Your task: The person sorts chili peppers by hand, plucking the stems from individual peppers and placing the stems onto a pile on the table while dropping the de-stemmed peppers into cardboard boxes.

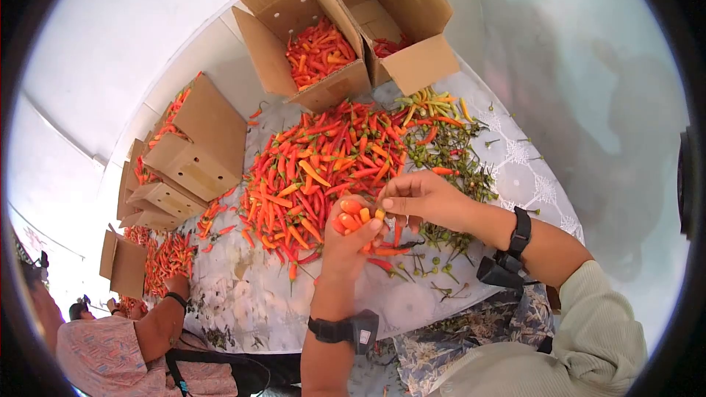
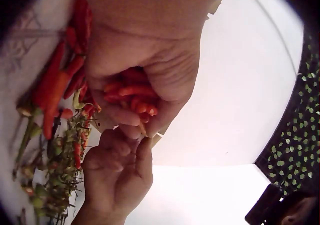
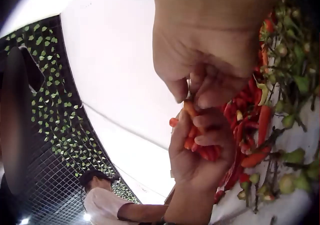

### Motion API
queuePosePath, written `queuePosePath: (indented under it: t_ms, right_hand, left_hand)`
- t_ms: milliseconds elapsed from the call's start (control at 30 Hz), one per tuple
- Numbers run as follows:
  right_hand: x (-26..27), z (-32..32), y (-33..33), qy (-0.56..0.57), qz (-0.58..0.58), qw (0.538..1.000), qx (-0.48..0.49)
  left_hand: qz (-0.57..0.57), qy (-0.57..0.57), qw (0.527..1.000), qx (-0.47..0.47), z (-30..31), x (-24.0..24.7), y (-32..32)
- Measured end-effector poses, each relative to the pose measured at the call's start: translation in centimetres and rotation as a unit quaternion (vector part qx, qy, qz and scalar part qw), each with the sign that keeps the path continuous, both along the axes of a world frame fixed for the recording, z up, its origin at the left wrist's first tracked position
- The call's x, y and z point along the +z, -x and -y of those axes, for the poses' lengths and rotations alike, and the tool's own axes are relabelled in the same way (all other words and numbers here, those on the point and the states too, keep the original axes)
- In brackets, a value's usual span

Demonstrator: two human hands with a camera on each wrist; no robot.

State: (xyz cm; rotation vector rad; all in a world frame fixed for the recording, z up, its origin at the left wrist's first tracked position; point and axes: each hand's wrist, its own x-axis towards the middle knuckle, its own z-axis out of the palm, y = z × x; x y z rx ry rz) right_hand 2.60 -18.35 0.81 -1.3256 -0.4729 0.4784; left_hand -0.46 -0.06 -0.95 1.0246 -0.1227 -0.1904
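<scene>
Left hand (image 1: 342, 246) cups chilies (image 1: 351, 215), right hand (image 1: 426, 198) pinching one's tip just above; a hard tug could scatter them.

Red and orange chillies (image 1: 316, 169), green stems (image 1: 440, 238), white, seemingly lace-patterned cloth (image 1: 531, 170).

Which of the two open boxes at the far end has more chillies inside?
The left box, heaped with orange-red chillies; the right box shows only a few on its bare bottom.

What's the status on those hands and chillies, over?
Left hand grips bunch of small orange-red chillies. Right hand pinches one chilli from it. Nothing in the way.
</scene>
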Motion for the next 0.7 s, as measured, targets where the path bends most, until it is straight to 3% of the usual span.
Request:
queuePosePath:
  t_ms: [133, 367, 567, 700]
  right_hand:
    - [-0.9, 0.0, -0.1, 0.075, 0.22, 0.97, -0.076]
    - [-0.5, -0.2, 0.1, 0.181, 0.42, 0.876, -0.154]
    - [0.3, 0.6, 0.3, 0.189, 0.373, 0.9, -0.118]
    - [-0.5, 0.4, 0.2, 0.211, 0.406, 0.878, -0.143]
  left_hand:
    - [-0.005, -0.046, 0.999, 0.007, -0.2, -0.4, 0.0]
    - [-0.013, -0.089, 0.995, 0.036, -0.2, -0.4, -0.1]
    - [0.018, -0.156, 0.986, 0.062, 0.0, -0.5, 0.1]
    - [0.007, -0.159, 0.986, 0.049, 0.2, -0.3, 0.1]
